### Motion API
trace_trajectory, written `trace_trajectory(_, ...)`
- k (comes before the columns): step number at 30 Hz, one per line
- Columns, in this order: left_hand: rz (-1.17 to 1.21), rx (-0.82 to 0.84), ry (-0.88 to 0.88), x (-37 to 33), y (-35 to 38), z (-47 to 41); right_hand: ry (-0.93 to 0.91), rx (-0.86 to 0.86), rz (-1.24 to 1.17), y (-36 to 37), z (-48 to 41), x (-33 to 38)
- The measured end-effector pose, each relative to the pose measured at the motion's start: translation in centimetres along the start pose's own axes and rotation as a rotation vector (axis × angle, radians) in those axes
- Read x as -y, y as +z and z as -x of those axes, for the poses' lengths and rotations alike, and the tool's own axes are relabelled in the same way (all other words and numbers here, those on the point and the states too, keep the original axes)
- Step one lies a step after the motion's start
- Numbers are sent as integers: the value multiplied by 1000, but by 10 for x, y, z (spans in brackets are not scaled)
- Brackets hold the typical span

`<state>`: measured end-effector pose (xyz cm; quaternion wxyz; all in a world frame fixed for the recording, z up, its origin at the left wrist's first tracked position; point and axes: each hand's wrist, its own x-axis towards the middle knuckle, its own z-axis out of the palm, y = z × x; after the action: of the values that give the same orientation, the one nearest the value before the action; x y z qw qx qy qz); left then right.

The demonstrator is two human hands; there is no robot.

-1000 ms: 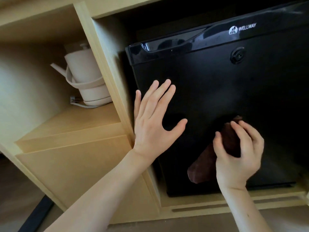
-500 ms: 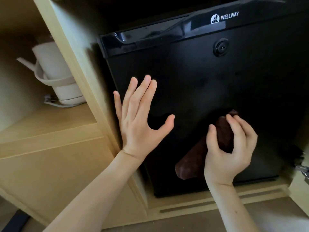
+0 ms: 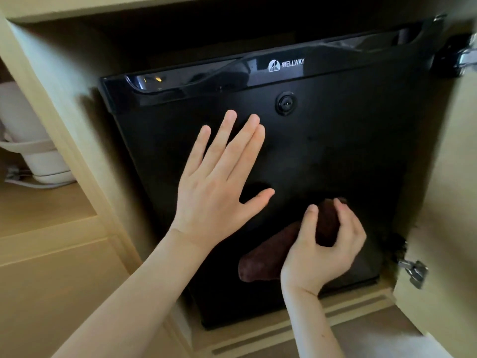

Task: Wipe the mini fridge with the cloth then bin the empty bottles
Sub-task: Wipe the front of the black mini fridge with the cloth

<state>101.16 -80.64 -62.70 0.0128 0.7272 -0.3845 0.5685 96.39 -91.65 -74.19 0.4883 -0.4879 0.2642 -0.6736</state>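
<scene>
The right hand (image 3: 322,254) covered the middle of the brown cloth (image 3: 263,262), so only its rolled lower-left end and a strip between thumb and fingers showed; how it was folded could not be told. Both hands and the cloth hid part of the mini fridge (image 3: 335,140) door. Whether the palm of the left hand (image 3: 214,192) pressed the door or only hovered at it was unclear. The white kettle (image 3: 28,140) was cut off by the left edge and the cabinet partition (image 3: 77,156). The upper hinge (image 3: 467,58) was blurred and cut by the right edge, as was the cabinet door (image 3: 444,202). The space above the mini fridge was too dark to read
</scene>
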Motion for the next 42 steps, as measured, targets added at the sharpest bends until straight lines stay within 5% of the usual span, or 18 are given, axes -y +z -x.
trace_trajectory(5, -12, -41, -48, -21, 17, 15, -124, 103, 37, -15, -4, -35)
trace_trajectory(11, -51, -57, -46, -22, 19, 17, 474, -242, 95, -36, -2, -71)
trace_trajectory(18, -35, -66, -54, -23, 20, 19, -64, 40, 10, -11, -13, -17)
trace_trajectory(21, -57, -81, -54, -24, 23, 26, -63, 32, 26, -22, -12, -45)
trace_trajectory(27, -65, -102, -56, -24, 25, 28, 323, -184, 25, -30, -16, -59)
trace_trajectory(32, -52, -96, -57, -27, 25, 28, -111, 2, -65, -5, -33, -5)
trace_trajectory(37, -79, -93, -56, -24, 26, 29, -268, 48, -51, -5, -42, -25)
trace_trajectory(39, -86, -97, -59, -25, 26, 29, -212, -12, 20, -18, -42, -51)
trace_trajectory(42, -99, -94, -54, -25, 27, 29, 202, -198, 44, -37, -42, -79)
